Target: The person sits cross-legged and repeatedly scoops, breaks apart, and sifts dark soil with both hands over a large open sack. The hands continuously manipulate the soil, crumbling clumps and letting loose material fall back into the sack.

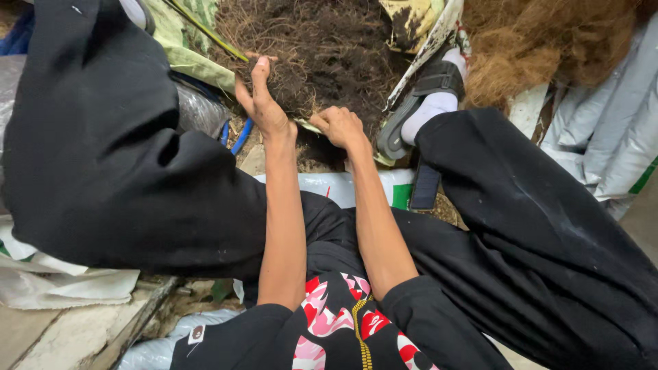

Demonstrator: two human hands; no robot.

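Hands in dark root mass, left open, right seemingly fisted

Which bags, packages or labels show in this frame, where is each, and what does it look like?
White sacks: stacked at right, plump, white-grey with a green patch.
White bag: under the forearms, flat, white with a green block.
Camouflage-print sheet: upper left, under the dark fibrous soil, green.
Small patch: shirt hem, white.
No signs or screens.
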